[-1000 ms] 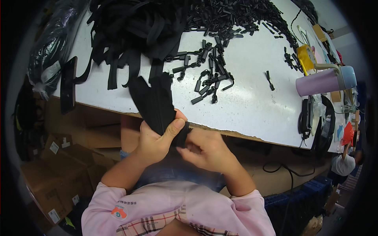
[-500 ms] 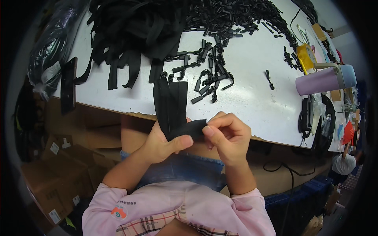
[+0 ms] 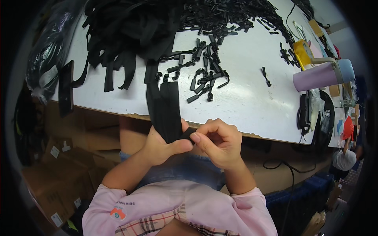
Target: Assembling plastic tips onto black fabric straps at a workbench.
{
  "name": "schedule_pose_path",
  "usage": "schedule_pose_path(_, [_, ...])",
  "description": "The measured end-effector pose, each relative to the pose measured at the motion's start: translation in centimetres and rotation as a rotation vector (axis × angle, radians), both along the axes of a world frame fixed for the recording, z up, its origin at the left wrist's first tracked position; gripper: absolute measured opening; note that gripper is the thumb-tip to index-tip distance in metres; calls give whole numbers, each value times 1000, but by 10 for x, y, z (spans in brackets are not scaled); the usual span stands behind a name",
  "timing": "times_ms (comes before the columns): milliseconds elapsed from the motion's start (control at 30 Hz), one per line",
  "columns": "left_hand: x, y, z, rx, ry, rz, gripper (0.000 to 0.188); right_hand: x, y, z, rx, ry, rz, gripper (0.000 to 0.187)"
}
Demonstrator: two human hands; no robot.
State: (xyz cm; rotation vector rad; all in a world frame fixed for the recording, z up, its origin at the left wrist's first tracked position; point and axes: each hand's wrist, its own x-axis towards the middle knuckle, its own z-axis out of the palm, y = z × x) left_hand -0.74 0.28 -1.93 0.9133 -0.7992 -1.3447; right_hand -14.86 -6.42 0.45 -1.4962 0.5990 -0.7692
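Observation:
A folded length of black zipper tape [image 3: 168,112] stands up from my left hand [image 3: 161,147], its upper ends reaching over the table edge. My left fingers are closed round its lower part, with the thumb lying across it. Close beside, my right hand [image 3: 220,143] pinches the short end of the same tape between thumb and fingertips. The curled right fingers hide whether anything else is in them. Beyond the tape, a loose group of black zipper sliders with long pulls [image 3: 202,78] lies on the white table [image 3: 244,106].
A heap of black tapes [image 3: 134,31] fills the far left, beside a dark phone-like slab [image 3: 66,88] and a plastic-wrapped bundle [image 3: 49,51]. More sliders [image 3: 228,15] are piled at the back. On the right lies a lilac bottle [image 3: 319,78]. Cardboard boxes [image 3: 59,181] sit lower left.
My right hand has moved left and slightly down toward my left hand. The tape end that stretched between the hands now shows much less. The view has shifted slightly.

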Motion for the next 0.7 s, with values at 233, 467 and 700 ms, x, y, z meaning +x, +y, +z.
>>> schedule_pose_path(233, [-8, -3, 13, -76, -250, 191, 9, 1, 5, -10, -15, -13, -64, 7])
schedule_pose_path(467, [-8, -1, 4, -313, -657, 221, 14, 0, 2, -10, 411, -54, -30, 8])
schedule_pose_path(700, [-2, -1, 8, 124, -142, 119, 14, 12, -39, -16, -977, 594, -383, 21])
